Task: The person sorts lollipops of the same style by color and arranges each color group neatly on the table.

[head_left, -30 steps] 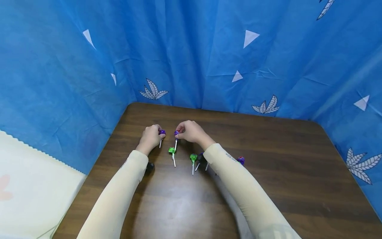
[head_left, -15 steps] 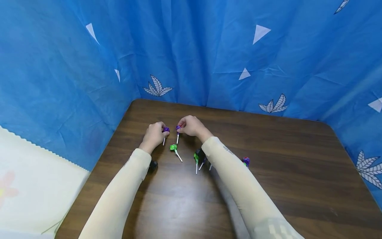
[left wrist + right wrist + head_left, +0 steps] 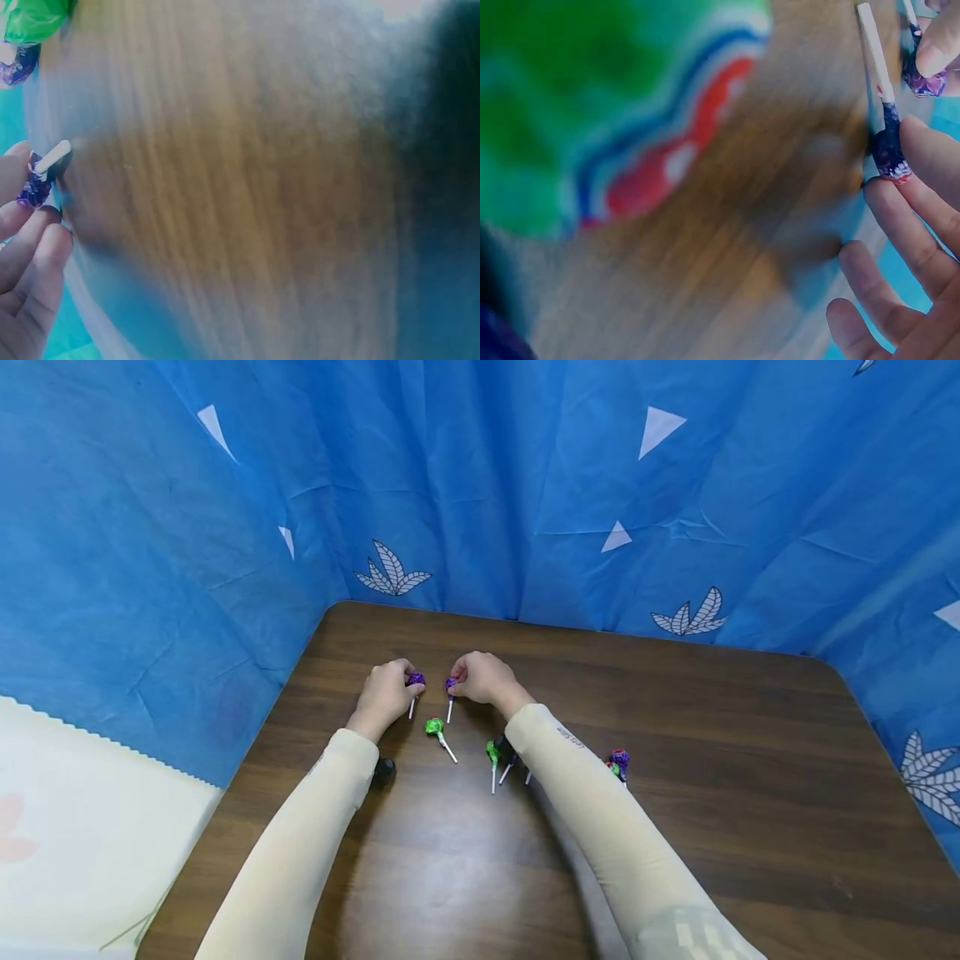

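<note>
In the head view, my left hand pinches the wrapped head of a purple lollipop between thumb and fingers, its white stick pointing toward me. Just to the right, my right hand pinches a second purple lollipop the same way. The two lollipops stand side by side with a small gap. Nearer me lies a green lollipop, its stick slanting to the right. The right wrist view shows the right-hand lollipop between thumb and forefinger, with the left-hand lollipop beyond it.
Another green lollipop lies near the right forearm, beside dark lollipops partly hidden by the sleeve. Past that forearm lie a purple lollipop and a green-and-red one. The brown table meets a blue curtain at the back.
The near green lollipop has turned, its stick swinging to the right. The right-hand lollipop's stick has come away from it. Both hands keep their pinch; the head view has shifted slightly.
</note>
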{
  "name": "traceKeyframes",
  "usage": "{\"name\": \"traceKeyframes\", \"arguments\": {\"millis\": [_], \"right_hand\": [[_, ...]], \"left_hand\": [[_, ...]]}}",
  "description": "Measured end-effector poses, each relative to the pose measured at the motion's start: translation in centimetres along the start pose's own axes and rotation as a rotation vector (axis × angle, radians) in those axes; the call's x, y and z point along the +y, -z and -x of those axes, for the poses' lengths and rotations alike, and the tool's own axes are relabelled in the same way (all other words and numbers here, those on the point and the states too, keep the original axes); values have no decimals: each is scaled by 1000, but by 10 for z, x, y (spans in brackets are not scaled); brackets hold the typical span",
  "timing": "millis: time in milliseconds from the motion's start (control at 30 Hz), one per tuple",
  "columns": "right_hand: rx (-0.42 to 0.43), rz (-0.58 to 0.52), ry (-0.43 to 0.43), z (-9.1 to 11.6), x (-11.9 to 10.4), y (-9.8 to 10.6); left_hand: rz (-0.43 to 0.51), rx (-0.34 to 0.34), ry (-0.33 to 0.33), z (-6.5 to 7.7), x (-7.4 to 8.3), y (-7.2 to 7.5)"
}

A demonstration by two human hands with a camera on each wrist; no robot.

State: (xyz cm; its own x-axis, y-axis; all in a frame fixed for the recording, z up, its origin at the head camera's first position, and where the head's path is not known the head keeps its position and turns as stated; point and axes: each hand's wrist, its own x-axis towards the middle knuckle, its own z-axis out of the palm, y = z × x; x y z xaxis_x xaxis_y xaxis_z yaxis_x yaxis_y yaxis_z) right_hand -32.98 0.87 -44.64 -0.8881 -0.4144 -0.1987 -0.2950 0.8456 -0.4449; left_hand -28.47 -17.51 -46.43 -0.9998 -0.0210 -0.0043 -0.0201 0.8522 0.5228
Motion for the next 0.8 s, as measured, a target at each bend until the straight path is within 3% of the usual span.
{"name": "traceKeyframes", "arguments": {"millis": [100, 233, 400, 500, 633, 800], "right_hand": [[11, -14, 5, 4, 4, 5], [88, -86, 47, 16, 15, 24], [204, -228, 111, 46, 35, 58], [267, -299, 106, 68, 47, 76], [305, -316, 93, 94, 60, 87], [275, -228, 118, 115, 80, 73]], "left_hand": [[8, 0, 5, 0, 1, 0], [19, 43, -13, 3, 4, 3], [73, 137, -99, 9, 17, 16], [135, 169, -163, 17, 32, 25], [174, 112, -263, 30, 57, 28], [105, -52, -362, 44, 81, 8]]}}
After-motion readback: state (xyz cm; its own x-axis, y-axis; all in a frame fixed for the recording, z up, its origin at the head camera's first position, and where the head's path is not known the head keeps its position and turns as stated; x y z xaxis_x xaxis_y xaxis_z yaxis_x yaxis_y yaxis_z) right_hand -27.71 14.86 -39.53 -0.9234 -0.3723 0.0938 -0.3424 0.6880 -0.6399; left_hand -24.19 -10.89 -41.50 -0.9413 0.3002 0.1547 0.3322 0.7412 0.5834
